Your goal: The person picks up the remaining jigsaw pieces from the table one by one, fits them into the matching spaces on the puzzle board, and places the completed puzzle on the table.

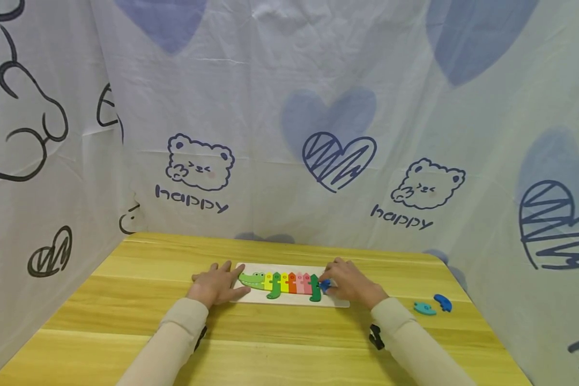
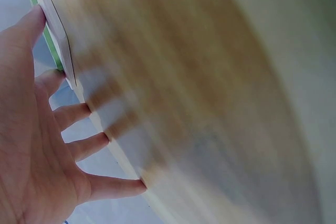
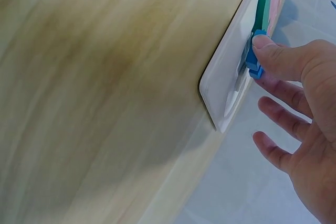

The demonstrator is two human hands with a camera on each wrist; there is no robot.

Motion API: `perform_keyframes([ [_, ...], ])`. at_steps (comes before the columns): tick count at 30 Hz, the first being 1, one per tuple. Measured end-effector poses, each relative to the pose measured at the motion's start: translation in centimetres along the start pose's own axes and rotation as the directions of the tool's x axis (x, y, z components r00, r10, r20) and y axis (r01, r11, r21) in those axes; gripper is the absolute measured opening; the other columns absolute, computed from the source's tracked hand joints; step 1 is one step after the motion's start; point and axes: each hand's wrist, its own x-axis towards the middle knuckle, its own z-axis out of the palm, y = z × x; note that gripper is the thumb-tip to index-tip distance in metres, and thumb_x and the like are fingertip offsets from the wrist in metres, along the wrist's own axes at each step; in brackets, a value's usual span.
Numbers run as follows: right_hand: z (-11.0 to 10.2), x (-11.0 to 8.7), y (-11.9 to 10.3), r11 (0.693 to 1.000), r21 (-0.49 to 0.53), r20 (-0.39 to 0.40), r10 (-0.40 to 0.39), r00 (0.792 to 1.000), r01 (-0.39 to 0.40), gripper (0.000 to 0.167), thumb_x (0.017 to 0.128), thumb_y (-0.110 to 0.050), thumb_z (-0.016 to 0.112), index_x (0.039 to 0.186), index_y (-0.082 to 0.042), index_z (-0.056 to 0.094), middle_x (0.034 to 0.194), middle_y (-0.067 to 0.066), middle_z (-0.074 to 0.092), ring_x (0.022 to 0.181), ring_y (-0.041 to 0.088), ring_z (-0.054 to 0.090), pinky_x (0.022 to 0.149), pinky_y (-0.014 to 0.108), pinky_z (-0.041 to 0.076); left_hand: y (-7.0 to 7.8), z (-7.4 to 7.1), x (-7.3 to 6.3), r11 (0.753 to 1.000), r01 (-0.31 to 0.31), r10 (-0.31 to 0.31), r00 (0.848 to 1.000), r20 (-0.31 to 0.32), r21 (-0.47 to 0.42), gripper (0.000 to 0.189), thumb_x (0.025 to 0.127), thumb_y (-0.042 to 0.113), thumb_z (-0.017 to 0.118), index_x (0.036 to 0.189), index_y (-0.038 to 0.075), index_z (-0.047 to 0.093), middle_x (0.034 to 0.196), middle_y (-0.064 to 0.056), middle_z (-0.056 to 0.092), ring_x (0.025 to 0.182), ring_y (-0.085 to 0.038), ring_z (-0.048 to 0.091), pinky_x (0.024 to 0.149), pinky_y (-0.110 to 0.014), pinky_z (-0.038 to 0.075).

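Note:
A white puzzle board (image 1: 289,301) lies on the table with a crocodile of coloured pieces on it: a light green head (image 1: 252,280), yellow, orange and pink body pieces (image 1: 300,283), and a dark green leg piece (image 1: 315,289). My left hand (image 1: 216,284) spreads its fingers at the board's left end; in the left wrist view the thumb and index finger touch the board, the other fingertips the table. Between thumb and index finger, my right hand (image 1: 349,281) pinches a blue puzzle piece (image 3: 255,56) over the board's right part, close beside the dark green piece.
To the right of the board, a teal puzzle piece (image 1: 424,308) and a darker blue curved piece (image 1: 443,303) lie on the wooden table (image 1: 280,343). A white printed cloth (image 1: 270,107) hangs behind the table and along its sides.

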Motion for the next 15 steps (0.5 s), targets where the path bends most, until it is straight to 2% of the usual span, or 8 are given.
perform_keyframes([
  [10, 0.05, 0.05, -0.13, 1.000, 0.005, 0.005, 0.012, 1.000, -0.012, 0.027, 0.089, -0.017, 0.082, 0.115, -0.013, 0.080, 0.115, 0.007, 0.074, 0.106, 0.025, 0.057, 0.089, 0.043, 0.049, -0.02, 0.07, 0.03, 1.000, 0.001, -0.001, 1.000, -0.002, 0.009, 0.079, 0.098, 0.070, 0.048, 0.162, 0.023, 0.036, 0.165, -0.021, 0.036, 0.147, -0.057, 0.036, 0.092, -0.090, 0.037],
  [15, -0.01, -0.13, -0.19, 1.000, 0.018, -0.014, -0.005, 1.000, 0.006, 0.026, 0.089, -0.017, 0.082, 0.115, -0.013, 0.080, 0.115, 0.007, 0.074, 0.105, 0.025, 0.057, 0.087, 0.041, 0.049, -0.02, 0.05, 0.18, 1.000, -0.004, 0.004, 1.000, 0.005, 0.011, 0.080, 0.098, 0.071, 0.047, 0.162, 0.023, 0.035, 0.166, -0.021, 0.036, 0.147, -0.058, 0.035, 0.091, -0.090, 0.037],
])
